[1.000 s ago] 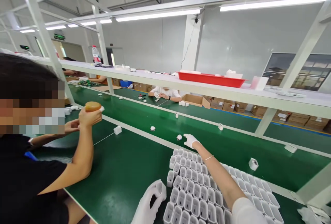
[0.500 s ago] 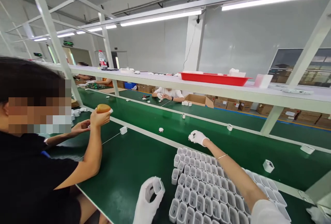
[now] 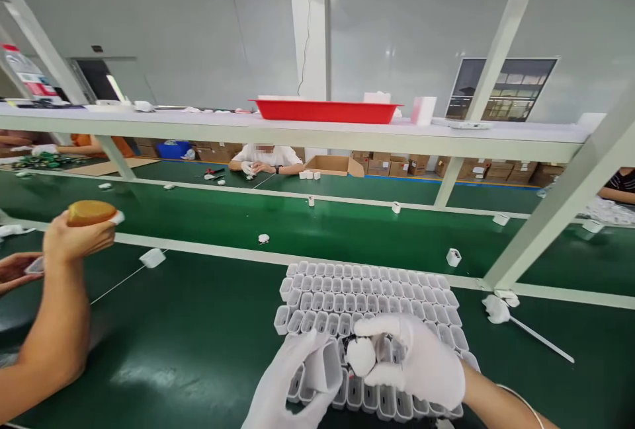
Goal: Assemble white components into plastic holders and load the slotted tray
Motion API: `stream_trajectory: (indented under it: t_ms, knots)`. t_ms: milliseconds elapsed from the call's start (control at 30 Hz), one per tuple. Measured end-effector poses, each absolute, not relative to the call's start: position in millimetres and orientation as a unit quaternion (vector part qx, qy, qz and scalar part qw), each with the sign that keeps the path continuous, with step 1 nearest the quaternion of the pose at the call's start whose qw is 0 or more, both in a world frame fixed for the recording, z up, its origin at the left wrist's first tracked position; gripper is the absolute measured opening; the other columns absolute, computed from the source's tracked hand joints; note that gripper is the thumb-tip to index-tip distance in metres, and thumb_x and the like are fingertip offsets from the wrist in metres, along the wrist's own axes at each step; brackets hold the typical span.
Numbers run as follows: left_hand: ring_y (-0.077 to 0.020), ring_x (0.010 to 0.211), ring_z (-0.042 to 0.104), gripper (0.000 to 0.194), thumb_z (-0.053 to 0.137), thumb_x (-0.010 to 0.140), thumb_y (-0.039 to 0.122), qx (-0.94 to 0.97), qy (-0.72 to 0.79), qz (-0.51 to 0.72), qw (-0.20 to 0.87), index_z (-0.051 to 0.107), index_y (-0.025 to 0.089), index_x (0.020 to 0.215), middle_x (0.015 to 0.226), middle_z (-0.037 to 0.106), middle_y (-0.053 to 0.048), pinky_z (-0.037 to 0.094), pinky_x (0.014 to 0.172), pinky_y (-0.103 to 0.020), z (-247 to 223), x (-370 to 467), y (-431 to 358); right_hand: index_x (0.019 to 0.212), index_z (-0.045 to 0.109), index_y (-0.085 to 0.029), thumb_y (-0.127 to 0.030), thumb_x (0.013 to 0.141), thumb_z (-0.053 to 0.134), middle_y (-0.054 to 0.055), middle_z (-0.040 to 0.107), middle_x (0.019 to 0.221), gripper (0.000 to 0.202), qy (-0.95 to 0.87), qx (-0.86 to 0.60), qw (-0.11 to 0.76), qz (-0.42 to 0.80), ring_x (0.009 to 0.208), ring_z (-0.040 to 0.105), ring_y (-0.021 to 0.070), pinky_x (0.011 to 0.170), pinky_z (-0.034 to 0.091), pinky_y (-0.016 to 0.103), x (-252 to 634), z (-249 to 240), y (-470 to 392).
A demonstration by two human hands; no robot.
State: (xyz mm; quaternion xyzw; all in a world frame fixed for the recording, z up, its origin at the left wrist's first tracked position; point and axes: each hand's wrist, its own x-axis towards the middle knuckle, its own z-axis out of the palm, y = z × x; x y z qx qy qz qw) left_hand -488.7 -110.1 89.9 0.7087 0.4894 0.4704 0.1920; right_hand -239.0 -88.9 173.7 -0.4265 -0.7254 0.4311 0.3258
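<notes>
Gloved hands meet low at centre, over the near rows of a white cell tray [image 3: 367, 283] on the green worktop [image 3: 198, 323]. Left hand [image 3: 292, 389] is closed around an open-ended white shell [image 3: 325, 366], thumb and fingers wrapped on its sides. Right hand [image 3: 421, 363] pinches a small rounded white insert [image 3: 360, 356] between thumb and fingertips, just beside the shell's mouth; whether the two touch I cannot tell.

Tray fills the middle of the bench, its cells holding more white shells (the near rows are partly hidden by the hands). Beyond it runs a pale rail, then the green conveyor belt [image 3: 322, 227] with loose white parts strung along it, one [image 3: 453, 257] near the tray's far right corner.

Left side is crowded: a neighbour's forearm rises from the near edge, their hand [image 3: 74, 240] gripping a brown-topped object [image 3: 90, 212], with a small white block [image 3: 152, 258] just past it. To the right, a slanting frame post [image 3: 560, 207] lands on the rail, and a white-tipped stick [image 3: 526, 326] lies on the worktop. Overhead shelf carries a red tray [image 3: 325, 110]. Bare green shows between forearm and tray, and right of the tray towards the stick.
</notes>
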Motion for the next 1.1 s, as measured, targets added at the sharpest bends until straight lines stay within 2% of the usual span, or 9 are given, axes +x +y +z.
stream_trajectory:
  t_ms: [133,233,333,467,533,633,733,867,1100]
  knots:
    - [-0.0245,0.111,0.067,0.033,0.062,0.097,0.045,0.725,0.485,0.453,0.185,0.066,0.025,0.124,0.128,0.068,-0.009,0.060,0.092,-0.046,97,-482,-111,0.106,0.080,-0.037,-0.042,0.061,0.087,0.000,0.079,0.093,0.046,-0.691,-0.441,0.340,0.462,0.084,0.072,0.0259,0.085,0.059,0.041,-240,168,-97]
    - [-0.0236,0.108,0.068,0.037,0.063,0.096,0.047,0.727,0.492,0.446,0.173,0.065,0.023,0.124,0.126,0.069,-0.010,0.062,0.089,-0.045,99,-480,-112,0.100,0.080,-0.035,-0.043,0.063,0.085,0.000,0.079,0.092,0.037,-0.685,-0.437,0.327,0.482,0.084,0.071,0.0250,0.087,0.058,0.040,-241,170,-96]
    - [-0.0235,0.105,0.073,0.039,0.066,0.092,0.051,0.713,0.513,0.453,0.150,0.068,0.030,0.124,0.113,0.074,-0.004,0.066,0.083,-0.041,101,-479,-114,0.091,0.079,-0.030,-0.039,0.068,0.082,-0.001,0.076,0.081,0.025,-0.682,-0.409,0.310,0.521,0.071,0.068,0.0210,0.077,0.058,0.035,-243,173,-97]
    - [-0.0166,0.099,0.077,0.038,0.066,0.085,0.052,0.695,0.534,0.463,0.127,0.069,0.045,0.123,0.098,0.073,0.007,0.065,0.076,-0.025,104,-479,-114,0.080,0.074,-0.030,-0.035,0.062,0.083,-0.004,0.071,0.075,0.020,-0.672,-0.412,0.301,0.537,0.066,0.062,0.0190,0.069,0.055,0.031,-245,177,-96]
    - [-0.0193,0.101,0.076,0.040,0.069,0.084,0.051,0.714,0.517,0.450,0.141,0.069,0.042,0.123,0.100,0.074,0.005,0.065,0.077,-0.028,106,-480,-114,0.077,0.071,-0.030,-0.035,0.068,0.079,-0.004,0.070,0.075,0.013,-0.689,-0.411,0.280,0.527,0.067,0.061,0.0187,0.069,0.053,0.031,-244,180,-95]
    - [-0.0250,0.106,0.072,0.039,0.070,0.088,0.051,0.745,0.485,0.428,0.166,0.070,0.031,0.122,0.113,0.074,-0.004,0.064,0.084,-0.040,108,-480,-115,0.077,0.068,-0.030,-0.034,0.072,0.074,-0.005,0.068,0.074,0.009,-0.710,-0.403,0.266,0.512,0.067,0.061,0.0180,0.068,0.051,0.030,-244,184,-96]
    - [-0.0234,0.108,0.067,0.036,0.064,0.096,0.047,0.753,0.477,0.417,0.178,0.065,0.024,0.124,0.126,0.068,-0.010,0.061,0.090,-0.045,109,-479,-117,0.077,0.068,-0.030,-0.034,0.073,0.075,-0.004,0.069,0.075,0.009,-0.713,-0.406,0.269,0.505,0.069,0.061,0.0191,0.069,0.050,0.030,-245,184,-97]
    - [-0.0238,0.112,0.064,0.034,0.061,0.098,0.044,0.750,0.482,0.414,0.186,0.064,0.025,0.126,0.132,0.064,-0.010,0.059,0.092,-0.045,111,-477,-119,0.075,0.066,-0.031,-0.036,0.073,0.073,-0.003,0.067,0.074,0.009,-0.723,-0.402,0.290,0.481,0.067,0.058,0.0190,0.067,0.048,0.030,-244,181,-98]
    - [-0.0237,0.112,0.064,0.032,0.061,0.098,0.043,0.747,0.488,0.407,0.195,0.064,0.027,0.125,0.132,0.064,-0.009,0.060,0.092,-0.044,112,-475,-121,0.073,0.056,-0.029,-0.026,0.071,0.070,-0.007,0.060,0.070,0.014,-0.730,-0.423,0.245,0.477,0.064,0.052,0.0156,0.062,0.041,0.027,-244,182,-98]
